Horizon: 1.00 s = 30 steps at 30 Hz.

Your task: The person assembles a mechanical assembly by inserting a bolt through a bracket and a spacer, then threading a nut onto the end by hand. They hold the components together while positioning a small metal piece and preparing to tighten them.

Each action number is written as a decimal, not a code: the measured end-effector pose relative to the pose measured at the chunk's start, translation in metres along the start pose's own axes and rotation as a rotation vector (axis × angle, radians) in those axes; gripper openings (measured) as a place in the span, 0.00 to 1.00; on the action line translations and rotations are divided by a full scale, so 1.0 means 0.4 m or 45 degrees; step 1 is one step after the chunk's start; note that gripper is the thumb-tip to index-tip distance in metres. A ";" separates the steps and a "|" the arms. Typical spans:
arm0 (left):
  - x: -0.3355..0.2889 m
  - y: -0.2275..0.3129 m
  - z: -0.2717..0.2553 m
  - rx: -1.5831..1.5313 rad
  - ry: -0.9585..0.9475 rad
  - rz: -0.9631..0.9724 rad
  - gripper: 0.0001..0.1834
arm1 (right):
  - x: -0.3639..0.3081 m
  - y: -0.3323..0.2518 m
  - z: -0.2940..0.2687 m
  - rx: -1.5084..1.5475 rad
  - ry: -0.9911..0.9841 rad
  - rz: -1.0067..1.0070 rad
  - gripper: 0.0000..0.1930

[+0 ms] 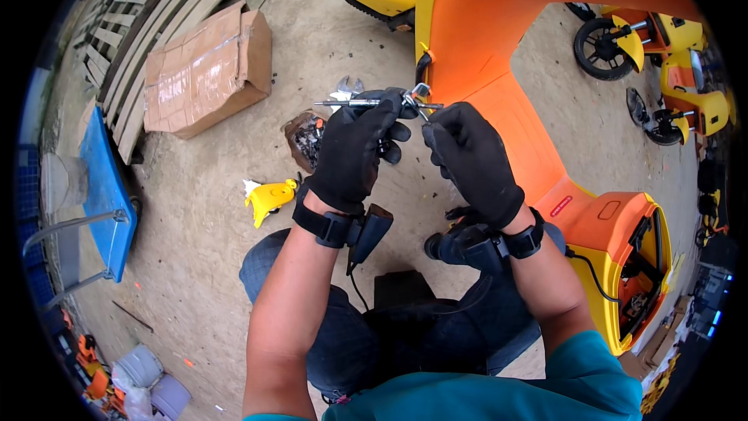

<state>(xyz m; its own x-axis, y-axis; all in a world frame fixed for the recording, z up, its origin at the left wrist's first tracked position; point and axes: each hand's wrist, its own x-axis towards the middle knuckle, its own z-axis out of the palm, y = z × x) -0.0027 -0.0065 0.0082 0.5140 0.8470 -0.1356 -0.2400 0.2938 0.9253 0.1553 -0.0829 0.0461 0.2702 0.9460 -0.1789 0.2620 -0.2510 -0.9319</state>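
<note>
Both my hands wear black gloves and meet in front of the scooter body. My left hand is closed around a thin metal rod, which sticks out to the left past the fingers. Between the two hands sits a small silver metal part. The fingertips of my right hand pinch at its lower end; the exact shape is too small to tell. Close on the right stands the orange and yellow scooter body, with an open rear end showing its inside.
On the floor lie an opened bag of small hardware, a yellow plastic part and a cardboard box. A blue trolley and wooden pallets stand left. A black tool is by my right knee. More yellow scooters are at right.
</note>
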 end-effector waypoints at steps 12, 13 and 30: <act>0.003 0.013 0.000 -0.297 0.005 -0.182 0.16 | 0.005 0.017 0.000 -0.120 0.138 -0.177 0.15; 0.004 0.012 -0.003 -0.303 -0.004 -0.191 0.15 | 0.005 0.007 -0.004 -0.141 0.153 -0.177 0.15; -0.009 0.051 0.013 -0.085 -0.135 -0.289 0.13 | 0.030 0.024 -0.145 -0.398 -0.378 -0.472 0.13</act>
<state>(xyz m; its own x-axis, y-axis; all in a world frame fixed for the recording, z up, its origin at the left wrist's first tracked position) -0.0050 -0.0059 0.0296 0.6438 0.7056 -0.2960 -0.1604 0.5027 0.8494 0.2146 -0.0857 0.0533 -0.1522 0.9882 0.0194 0.5635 0.1029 -0.8197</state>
